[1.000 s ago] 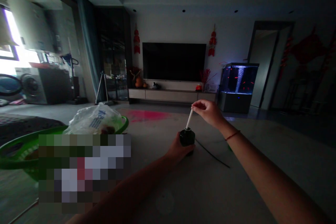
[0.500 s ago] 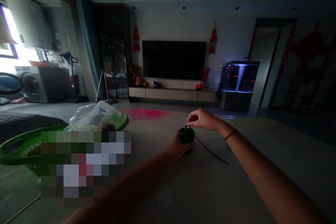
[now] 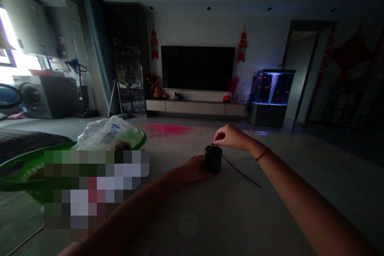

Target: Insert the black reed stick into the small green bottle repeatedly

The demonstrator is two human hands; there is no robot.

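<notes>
A dark green bottle (image 3: pixel 213 161) with a short neck stands upright on the pale tabletop (image 3: pixel 240 216). Close at its left side lies my left hand (image 3: pixel 194 168), its fingers loosened from around the bottle and resting low near the base. Over the mouth, my right hand (image 3: pixel 227 136) has thumb and fingertips pinched together at the rim. Whatever the pinch holds is hidden or too small to make out. A thin dark stick (image 3: pixel 242 174) lies on the table to the right of the bottle, slanting toward me.
At the left sits a green basket (image 3: pixel 143 140) with a white plastic bag (image 3: pixel 103 132) on it; a pixelated patch covers part of it. A pink-red patch (image 3: pixel 168 129) marks the table's far side. Beyond are a television (image 3: pixel 198 68), a low cabinet (image 3: pixel 195 106) and a lit fish tank (image 3: pixel 273 88).
My left hand has let go of the bottle and slid a little left and down to the tabletop. My right hand stays pinched at the bottle's mouth.
</notes>
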